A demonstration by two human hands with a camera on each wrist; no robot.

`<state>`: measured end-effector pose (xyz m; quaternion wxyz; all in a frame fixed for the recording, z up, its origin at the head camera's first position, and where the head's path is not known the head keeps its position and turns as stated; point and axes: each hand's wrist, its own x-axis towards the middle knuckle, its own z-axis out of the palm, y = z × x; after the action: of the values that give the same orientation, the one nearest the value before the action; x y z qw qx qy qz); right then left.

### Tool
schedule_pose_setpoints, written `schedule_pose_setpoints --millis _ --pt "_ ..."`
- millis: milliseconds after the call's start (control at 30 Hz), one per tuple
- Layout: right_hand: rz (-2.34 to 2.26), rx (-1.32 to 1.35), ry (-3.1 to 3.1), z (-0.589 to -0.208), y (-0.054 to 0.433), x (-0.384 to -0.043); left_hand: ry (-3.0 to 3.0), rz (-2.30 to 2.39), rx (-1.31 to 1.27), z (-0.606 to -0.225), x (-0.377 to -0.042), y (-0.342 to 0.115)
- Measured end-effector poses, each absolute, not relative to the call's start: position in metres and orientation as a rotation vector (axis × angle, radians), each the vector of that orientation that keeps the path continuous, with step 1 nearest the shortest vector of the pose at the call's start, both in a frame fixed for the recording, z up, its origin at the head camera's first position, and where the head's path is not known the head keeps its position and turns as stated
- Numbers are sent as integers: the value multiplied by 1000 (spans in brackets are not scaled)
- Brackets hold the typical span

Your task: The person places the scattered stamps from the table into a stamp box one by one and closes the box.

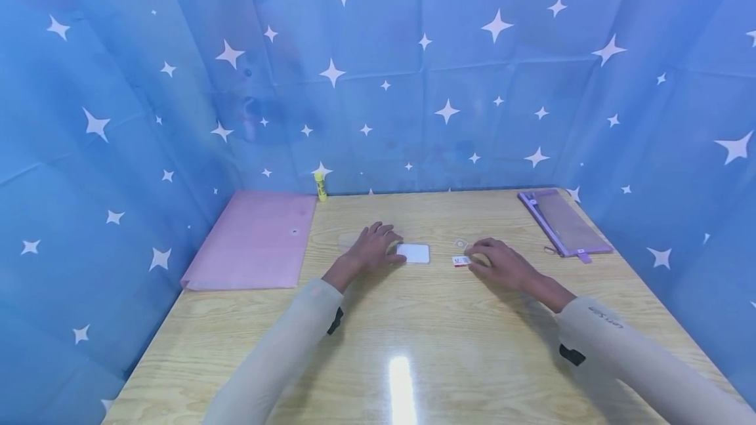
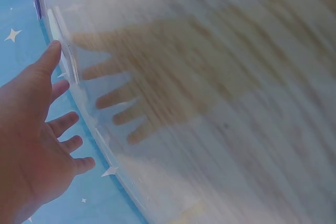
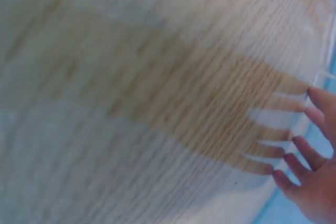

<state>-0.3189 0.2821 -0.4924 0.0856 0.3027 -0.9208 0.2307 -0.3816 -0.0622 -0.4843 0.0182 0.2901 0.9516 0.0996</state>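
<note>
My left hand [image 1: 373, 248] is over the table with its fingers spread. Its thumb lies right at the left edge of a flat white rectangle [image 1: 415, 254] with rounded corners. In the left wrist view the thumb tip overlaps the white rectangle [image 2: 71, 62], seen edge-on, and the fingers hold nothing. Further right, my right hand [image 1: 502, 263] has its thumb and forefinger at the right end of a small white card-like piece [image 1: 460, 260] with dark print and a red edge. The right wrist view has its fingers [image 3: 299, 169] apart, fingertips close to the tabletop.
A pink translucent folder [image 1: 254, 241] lies at the left, with a yellow glue stick [image 1: 321, 187] upright by its far corner. At the back right lies a purple zip pouch [image 1: 567, 225]. A small clear piece with a ring mark [image 1: 461, 243] sits behind the printed piece.
</note>
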Motion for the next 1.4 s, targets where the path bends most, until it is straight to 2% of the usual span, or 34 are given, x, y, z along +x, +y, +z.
schedule_pose_setpoints --millis 1400 --pt "786 795 -2843 -483 273 -321 2904 366 859 -478 -373 -71"
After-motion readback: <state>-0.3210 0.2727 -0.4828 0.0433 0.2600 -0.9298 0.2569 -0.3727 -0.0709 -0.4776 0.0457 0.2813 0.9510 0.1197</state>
